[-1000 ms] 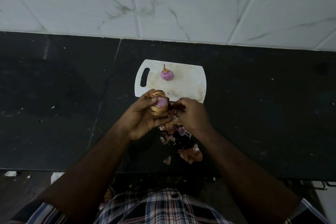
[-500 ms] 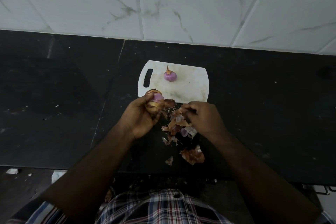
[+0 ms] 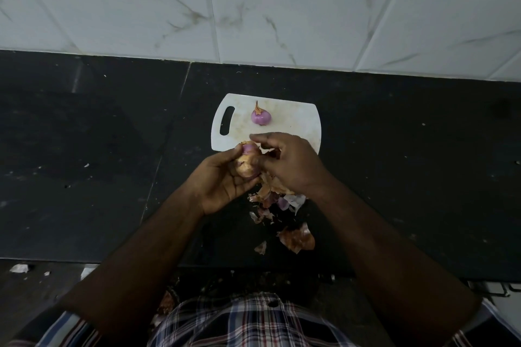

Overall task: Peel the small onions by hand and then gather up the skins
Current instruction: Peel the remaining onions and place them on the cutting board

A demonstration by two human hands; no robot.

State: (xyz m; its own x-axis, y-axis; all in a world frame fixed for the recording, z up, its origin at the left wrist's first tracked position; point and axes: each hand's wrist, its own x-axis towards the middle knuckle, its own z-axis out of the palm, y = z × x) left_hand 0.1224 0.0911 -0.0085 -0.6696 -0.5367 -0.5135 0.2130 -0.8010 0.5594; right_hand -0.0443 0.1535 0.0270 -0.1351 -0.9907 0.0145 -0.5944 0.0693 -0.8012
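- Since the earlier frame our right hand (image 3: 290, 166) has swung back from the skin pile to the half-peeled onion (image 3: 246, 162).
- Our left hand (image 3: 222, 177) cups that onion, fingers curled round it, at the cutting board's (image 3: 304, 127) 6 o'clock edge.
- Right fingertips pinch at its top.
- At 12 o'clock, a peeled onion (image 3: 261, 116) sits on the board.
- Skins (image 3: 279, 200) lie at 6 o'clock on the counter (image 3: 84, 149).

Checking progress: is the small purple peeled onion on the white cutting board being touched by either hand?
No: the small purple peeled onion lies alone on the white cutting board, apart from both hands.
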